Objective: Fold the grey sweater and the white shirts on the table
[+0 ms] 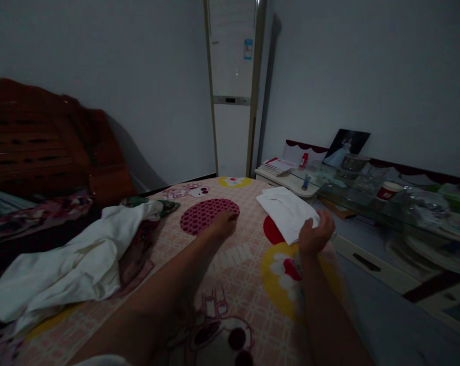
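My left hand (225, 223) is over the pink patterned tablecloth (241, 279), beside the dark pink oval (199, 216) printed on it. Its fingers are loosely bent with a small gap between them, and nothing shows in them. A flat, folded white cloth (285, 211) lies at the right side of the covered surface. My right hand (316, 233) is at that cloth's near right corner, its thumb and fingers around the edge; the fingertips are partly hidden. To the left, a crumpled white garment (85, 256) lies in a loose heap.
A brown wooden bench (35, 137) stands at the left. On the right, a glass-topped cabinet (351, 193) holds a paper cup (388, 191), a photo (346, 147), a stack of papers (277, 165) and clear containers. A tall white cabinet-like unit (233, 101) fills the corner.
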{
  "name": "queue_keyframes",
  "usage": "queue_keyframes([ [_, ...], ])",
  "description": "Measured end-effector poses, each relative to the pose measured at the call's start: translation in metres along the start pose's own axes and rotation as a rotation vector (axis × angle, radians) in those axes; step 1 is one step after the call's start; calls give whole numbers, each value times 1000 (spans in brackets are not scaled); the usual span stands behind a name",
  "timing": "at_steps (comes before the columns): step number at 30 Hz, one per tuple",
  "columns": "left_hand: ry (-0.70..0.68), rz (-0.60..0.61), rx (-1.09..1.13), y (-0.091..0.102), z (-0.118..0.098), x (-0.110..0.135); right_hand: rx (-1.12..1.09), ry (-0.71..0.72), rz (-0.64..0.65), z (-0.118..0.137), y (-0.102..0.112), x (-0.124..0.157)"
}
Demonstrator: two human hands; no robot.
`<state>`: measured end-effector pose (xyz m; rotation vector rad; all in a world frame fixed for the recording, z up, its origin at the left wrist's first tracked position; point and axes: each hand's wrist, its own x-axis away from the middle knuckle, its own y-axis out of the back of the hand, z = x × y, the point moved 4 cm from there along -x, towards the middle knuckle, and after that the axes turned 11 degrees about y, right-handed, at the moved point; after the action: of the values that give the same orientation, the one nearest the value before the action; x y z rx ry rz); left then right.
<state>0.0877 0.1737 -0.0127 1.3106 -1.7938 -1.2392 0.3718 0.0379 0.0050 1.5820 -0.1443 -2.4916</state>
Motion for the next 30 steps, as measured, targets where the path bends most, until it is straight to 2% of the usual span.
queue_keyframes([
  [3, 46, 8, -28, 8, 32, 36, -194, 209, 245, 42, -28, 25],
  [6, 69, -4, -36, 11, 51, 62, -365, 437, 578, 81, -58, 69],
  [8, 65, -21, -13, 11, 59, 74, -418, 515, 731, 90, -70, 94],
  [11, 51, -43, 50, 11, 67, 87, -443, 517, 874, 81, -82, 111],
  [15, 71, -120, 113, 17, 70, 94, -524, 518, 973, 60, -90, 105],
  [17, 135, -212, 111, 29, 74, 95, -543, 490, 963, 53, -91, 100],
  [20, 262, -404, 69, 62, 86, 98, -565, 444, 940, 50, -91, 99],
  [23, 352, -525, 7, 103, 105, 111, -580, 408, 919, 50, -91, 101],
  [25, 463, -599, -130, 129, 121, 126, -583, 397, 909, 51, -92, 100],
  [27, 609, -627, -236, 145, 137, 142, -578, 397, 910, 51, -93, 99],
  [30, 748, -540, -318, 148, 157, 157, -565, 397, 911, 52, -93, 96],
])
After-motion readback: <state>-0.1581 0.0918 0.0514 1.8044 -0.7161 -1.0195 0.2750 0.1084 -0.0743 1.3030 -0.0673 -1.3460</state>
